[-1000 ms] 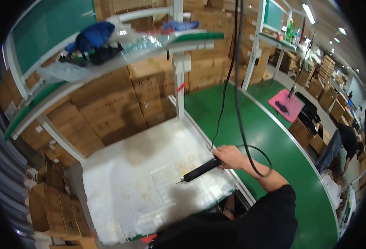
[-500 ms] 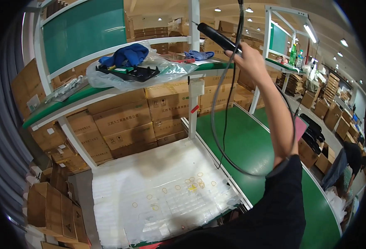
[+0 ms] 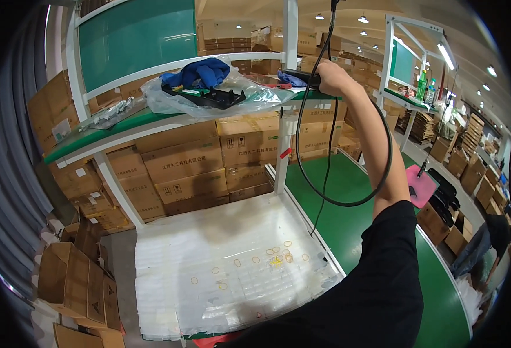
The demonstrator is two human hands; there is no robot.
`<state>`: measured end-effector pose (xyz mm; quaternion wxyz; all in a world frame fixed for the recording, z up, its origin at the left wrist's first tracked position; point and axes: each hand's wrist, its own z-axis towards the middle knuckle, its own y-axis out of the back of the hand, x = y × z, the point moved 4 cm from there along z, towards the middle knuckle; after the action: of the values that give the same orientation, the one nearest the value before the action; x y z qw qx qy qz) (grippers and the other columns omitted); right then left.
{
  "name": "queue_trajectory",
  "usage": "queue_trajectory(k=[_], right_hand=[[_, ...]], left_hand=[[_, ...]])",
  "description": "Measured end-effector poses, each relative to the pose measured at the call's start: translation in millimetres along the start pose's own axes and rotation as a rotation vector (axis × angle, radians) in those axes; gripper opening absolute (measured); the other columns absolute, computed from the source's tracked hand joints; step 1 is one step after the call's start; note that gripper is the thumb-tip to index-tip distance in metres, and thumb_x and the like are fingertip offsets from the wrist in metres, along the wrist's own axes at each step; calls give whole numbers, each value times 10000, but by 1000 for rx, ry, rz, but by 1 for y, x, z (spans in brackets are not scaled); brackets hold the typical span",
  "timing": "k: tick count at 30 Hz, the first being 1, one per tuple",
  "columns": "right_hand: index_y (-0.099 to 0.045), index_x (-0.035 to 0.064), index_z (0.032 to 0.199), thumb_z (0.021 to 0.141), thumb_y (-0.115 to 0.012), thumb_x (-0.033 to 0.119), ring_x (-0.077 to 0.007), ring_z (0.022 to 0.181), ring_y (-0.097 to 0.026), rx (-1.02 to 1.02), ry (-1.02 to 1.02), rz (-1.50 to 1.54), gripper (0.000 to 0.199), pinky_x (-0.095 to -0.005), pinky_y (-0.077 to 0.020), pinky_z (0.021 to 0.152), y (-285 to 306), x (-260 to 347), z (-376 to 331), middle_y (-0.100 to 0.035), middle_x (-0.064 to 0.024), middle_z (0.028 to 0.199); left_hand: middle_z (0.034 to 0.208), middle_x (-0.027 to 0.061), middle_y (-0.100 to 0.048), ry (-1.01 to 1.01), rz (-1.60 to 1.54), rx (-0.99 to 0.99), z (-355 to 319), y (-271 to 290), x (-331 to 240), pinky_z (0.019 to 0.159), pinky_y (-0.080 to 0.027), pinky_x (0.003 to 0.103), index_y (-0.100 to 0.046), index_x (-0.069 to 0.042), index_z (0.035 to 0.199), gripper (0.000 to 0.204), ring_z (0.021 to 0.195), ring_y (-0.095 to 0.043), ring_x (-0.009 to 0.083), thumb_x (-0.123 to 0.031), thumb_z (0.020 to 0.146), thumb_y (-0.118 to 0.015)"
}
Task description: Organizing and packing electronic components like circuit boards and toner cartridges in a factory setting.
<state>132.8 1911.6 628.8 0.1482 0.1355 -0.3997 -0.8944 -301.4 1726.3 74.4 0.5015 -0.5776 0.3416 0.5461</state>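
Observation:
My right hand [image 3: 333, 79] is out at shelf height, its fingers closed round a black corded electric screwdriver [image 3: 307, 77]. The tool's front end points left, over the right end of the green-edged shelf [image 3: 180, 119]; whether it touches the shelf I cannot tell. A black cable [image 3: 348, 204] loops down beside my forearm. Just left of the tool lie a blue cloth or glove [image 3: 290, 79] and a small red item [image 3: 277, 86]. Farther left, a clear plastic bag [image 3: 157, 98] lies under a black plastic part [image 3: 217, 100] and a blue cloth [image 3: 200, 72]. My left hand is out of view.
Below the shelf is a white foam-covered work surface [image 3: 180, 249] with several rubber bands [image 3: 255, 260]. A green conveyor-like bench [image 3: 435, 284] runs along the right. Cardboard boxes [image 3: 186, 162] are stacked behind. A pink sheet [image 3: 420, 187] hangs at right; a person [image 3: 478, 246] bends beyond.
My right hand has brought the screwdriver down from a raised, tilted position to shelf level. The cable loop has shifted, and the whole view has turned slightly left.

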Motion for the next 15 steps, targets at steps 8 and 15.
queue_trajectory(k=[8, 15], right_hand=[[-654, 48, 866, 764, -515, 39, -318, 836, -635, -196, -2, -226, 172, -386, -522, 693, 11, 25, -26, -644, -160, 877], [-651, 59, 798, 755, -533, 102, -308, 782, -643, -249, -60, -222, 133, -377, -528, 652, -17, 8, -2, -643, -156, 801]], left_hand=[[856, 53, -608, -37, -68, -39, 11, 4, -14, 689, -459, 274, -576, -23, 995, 267, 766, -571, 137, -252, 869, -520], [862, 52, -608, -30, -120, -51, -6, -7, -19, 696, -458, 272, -576, -22, 994, 264, 772, -570, 134, -249, 872, -518]])
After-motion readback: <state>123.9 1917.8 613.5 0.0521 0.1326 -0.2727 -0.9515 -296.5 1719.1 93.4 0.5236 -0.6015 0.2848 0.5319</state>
